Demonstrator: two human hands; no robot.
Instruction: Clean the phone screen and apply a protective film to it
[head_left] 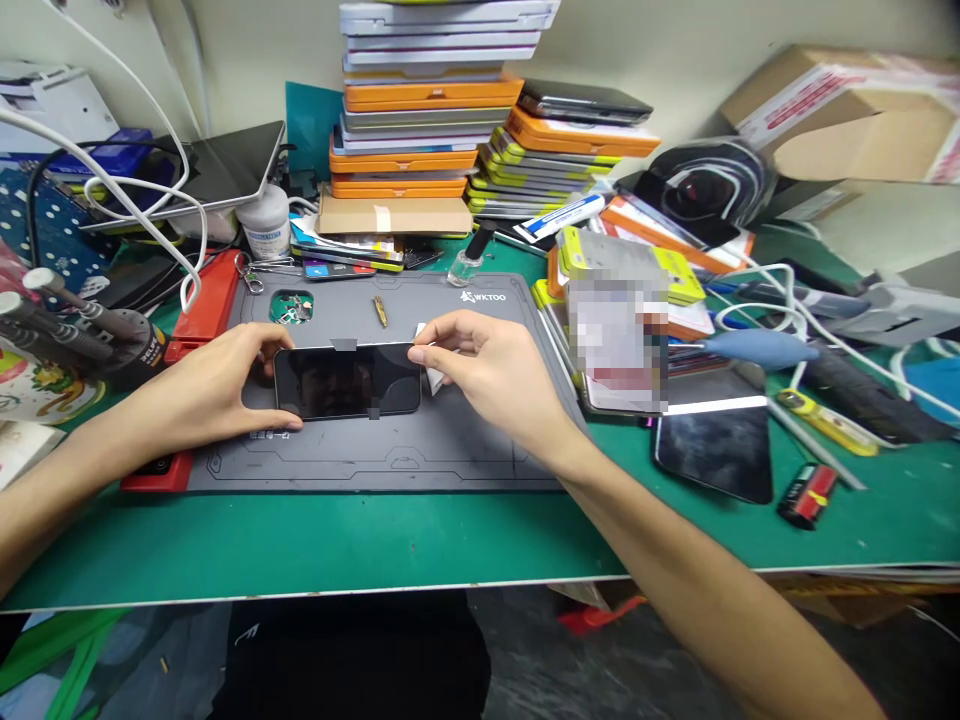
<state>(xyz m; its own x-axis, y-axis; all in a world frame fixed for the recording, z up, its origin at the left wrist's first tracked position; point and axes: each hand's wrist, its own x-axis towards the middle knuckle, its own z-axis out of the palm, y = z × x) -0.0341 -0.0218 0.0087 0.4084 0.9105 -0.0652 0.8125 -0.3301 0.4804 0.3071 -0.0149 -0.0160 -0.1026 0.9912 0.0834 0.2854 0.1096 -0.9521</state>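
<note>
One grey mat point(465, 455) lies on one green table point(375, 545) and serves as reference for all positions. One black phone point(349, 385) is held over the middle of the mat, screen up, long side crosswise, with two small grey patches at its edges. Two hands are on it. The left hand point(236, 385) is clamped on the phone's left end, thumb at the near edge, fingers at the far edge. The right hand point(499, 375) has thumb and forefinger pinched together on the far right corner. One white slip point(434, 380) shows beside those fingers, above the mat. Toward the mat's far edge are one brass-coloured bit point(381, 311) and one glass bottle point(466, 265) with a black cap. Beyond the mat's far left corner stands one white jar point(265, 228); nearer that corner lies one pair of scissors point(253, 281). Two stacks of cases, one tall point(431, 95) and one shorter point(551, 150), rise behind the mat. Right of the mat are one dark tablet point(712, 445), one yellow knife point(829, 422), one red-and-black cylinder point(808, 496) and one blue rubber bulb point(761, 348).
</note>
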